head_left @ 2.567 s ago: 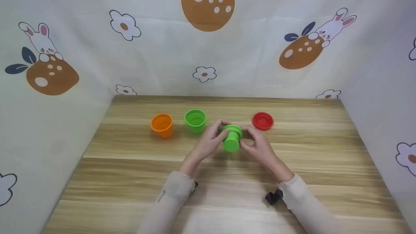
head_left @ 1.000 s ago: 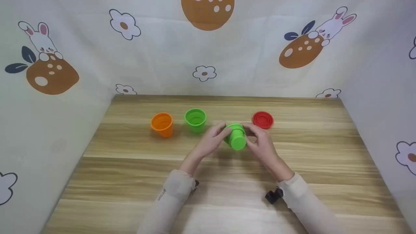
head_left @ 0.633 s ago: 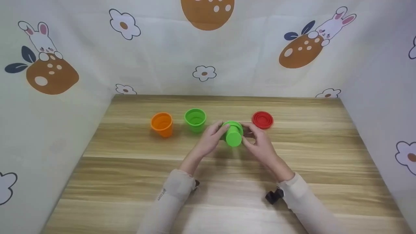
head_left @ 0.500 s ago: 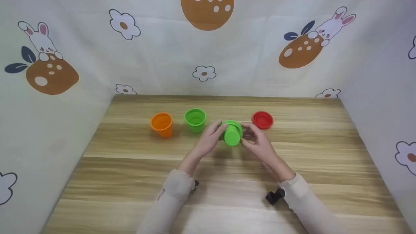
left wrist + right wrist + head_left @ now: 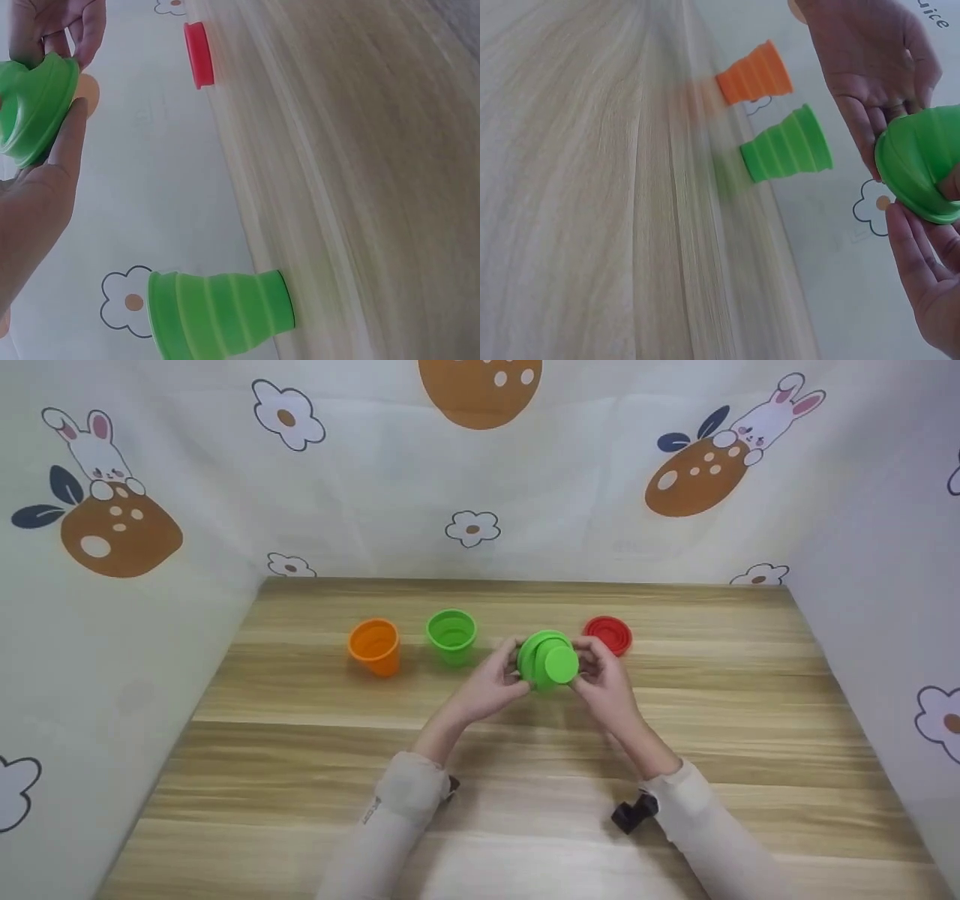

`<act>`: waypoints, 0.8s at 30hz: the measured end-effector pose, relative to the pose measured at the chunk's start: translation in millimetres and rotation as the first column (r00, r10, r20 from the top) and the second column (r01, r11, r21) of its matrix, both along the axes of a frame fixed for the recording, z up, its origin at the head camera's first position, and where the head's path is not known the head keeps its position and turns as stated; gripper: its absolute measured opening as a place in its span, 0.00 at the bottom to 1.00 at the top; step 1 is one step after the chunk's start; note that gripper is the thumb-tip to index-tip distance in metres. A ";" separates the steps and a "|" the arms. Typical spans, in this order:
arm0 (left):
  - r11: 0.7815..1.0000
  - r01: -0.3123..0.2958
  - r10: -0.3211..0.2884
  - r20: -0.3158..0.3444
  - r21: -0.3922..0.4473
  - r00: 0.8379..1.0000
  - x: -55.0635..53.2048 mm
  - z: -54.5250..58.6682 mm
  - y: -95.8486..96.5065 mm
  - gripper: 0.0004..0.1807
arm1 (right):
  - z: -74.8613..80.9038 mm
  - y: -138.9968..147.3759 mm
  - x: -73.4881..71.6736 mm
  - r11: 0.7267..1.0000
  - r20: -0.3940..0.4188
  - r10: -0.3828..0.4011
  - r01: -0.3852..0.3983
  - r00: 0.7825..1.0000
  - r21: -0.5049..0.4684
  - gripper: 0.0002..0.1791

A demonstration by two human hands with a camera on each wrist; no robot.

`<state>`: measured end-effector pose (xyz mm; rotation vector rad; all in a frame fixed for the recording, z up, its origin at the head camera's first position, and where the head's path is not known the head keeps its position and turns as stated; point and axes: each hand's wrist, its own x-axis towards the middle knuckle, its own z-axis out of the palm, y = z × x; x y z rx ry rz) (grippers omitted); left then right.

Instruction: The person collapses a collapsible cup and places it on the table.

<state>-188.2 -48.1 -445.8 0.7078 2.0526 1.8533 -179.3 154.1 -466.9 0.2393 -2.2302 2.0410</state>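
Note:
Between both hands, raised above the table, is a green collapsible cup (image 5: 551, 660). Its round base faces the head camera and leans to the right. The wall looks partly folded and lopsided in the right wrist view, where the cup (image 5: 922, 165) is cut by the frame edge. My left hand (image 5: 491, 682) grips its left side, thumb low near the wide rim. On the other side my right hand (image 5: 606, 682) holds the cup with thumb and curled fingers. Some of the fingertips are hidden behind it.
A second green cup (image 5: 451, 637) and an orange cup (image 5: 375, 649) stand extended, mouths up, at the back left. Behind the right hand lies a flat, folded red cup (image 5: 609, 636). Printed cloth (image 5: 360, 495) walls the wooden table (image 5: 525, 825) at back and sides.
The held cup has risen slightly and tilted, its base swinging up and right. Its wall now looks shorter and skewed. The left thumb has slid lower. The other cups have not moved.

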 end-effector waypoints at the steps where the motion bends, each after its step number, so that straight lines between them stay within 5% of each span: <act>1: 1.000 0.004 -0.004 0.006 -0.004 1.000 -0.1 -0.9 0.4 0.28 | -0.4 0.2 -0.3 1.000 0.005 -0.007 0.007 1.000 -0.006 0.20; 7: 0.998 -0.058 0.059 0.020 -0.038 0.998 -1.6 -4.6 2.9 0.27 | -0.5 -0.2 -0.3 1.000 0.016 -0.021 0.021 1.000 -0.005 0.20; 18: 0.965 -0.240 0.230 -0.101 -0.103 0.968 -2.5 -3.3 9.2 0.16 | 1.2 -5.3 2.0 0.994 -0.079 -0.021 0.030 0.997 0.108 0.16; 24: 0.968 -0.230 0.223 -0.086 -0.095 0.971 -2.0 -1.8 8.5 0.16 | 1.1 -4.5 1.8 0.995 -0.084 -0.034 0.042 0.996 0.096 0.15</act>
